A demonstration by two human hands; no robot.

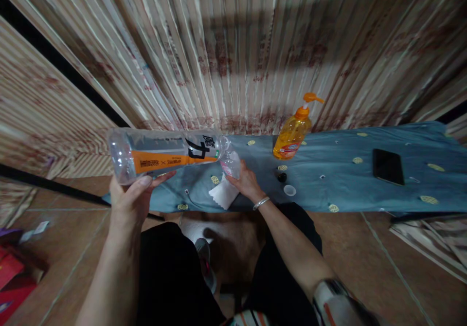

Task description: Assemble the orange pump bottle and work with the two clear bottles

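Observation:
A large clear plastic bottle (166, 153) with an orange and grey label lies tipped sideways in the air, its neck pointing right. My left hand (133, 194) is closed around its base end from below. At its mouth is a small clear bottle (231, 163), which my right hand (248, 182) grips near the tabletop. The two mouths meet or nearly touch; I cannot tell which. Under the small bottle lies a white tissue (224, 193) with a scalloped edge. A small black cap (282, 177) and a whitish round lid (289, 190) lie right of my right hand.
An orange pump bottle (292, 134) of yellow-orange liquid stands behind the caps. Further right a black phone (388, 166) lies on the blue patterned cloth (346, 185) covering the narrow table. A striped curtain (233, 73) hangs behind. Red packaging (16, 277) is on the floor at left.

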